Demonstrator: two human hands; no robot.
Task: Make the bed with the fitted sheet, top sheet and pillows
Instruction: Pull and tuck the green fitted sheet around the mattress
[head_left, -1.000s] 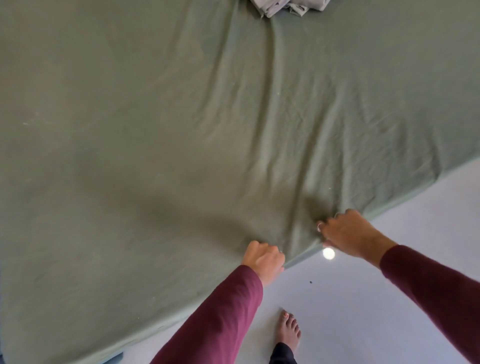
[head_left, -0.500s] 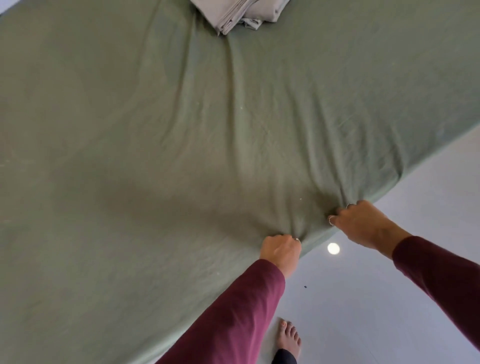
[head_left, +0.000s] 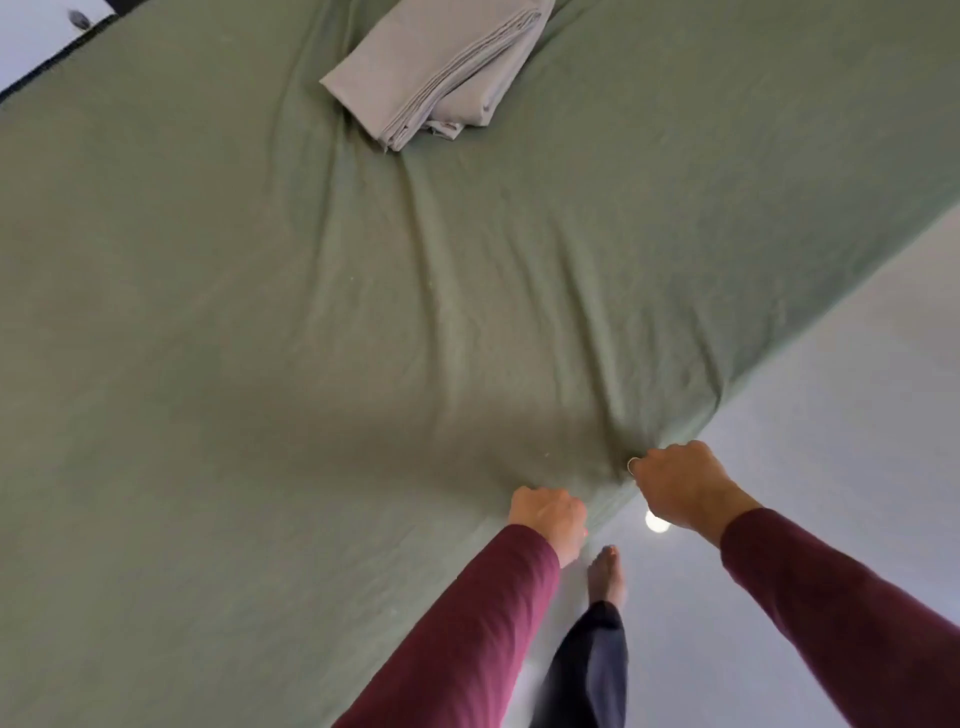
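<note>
A green fitted sheet (head_left: 311, 322) covers the whole bed and fills most of the view. Creases fan out across it from the near edge. My left hand (head_left: 548, 514) grips that edge in a fist. A short way to its right, my right hand (head_left: 680, 483) also grips the sheet's edge; a ring shows on one finger. Both arms wear maroon sleeves. A folded pale grey top sheet (head_left: 436, 73) lies on the bed's far part. No pillows are in view.
Pale floor (head_left: 831, 389) runs along the bed's right side, with a bright light spot (head_left: 657, 521) just below my right hand. My bare foot (head_left: 608, 571) stands on it close to the bed edge. A dark bed edge (head_left: 47, 67) shows at top left.
The view has tilted up, bringing the folded grey sheet fully into sight. Both hands have kept their grip on the sheet's edge, and my foot has stepped closer to the bed.
</note>
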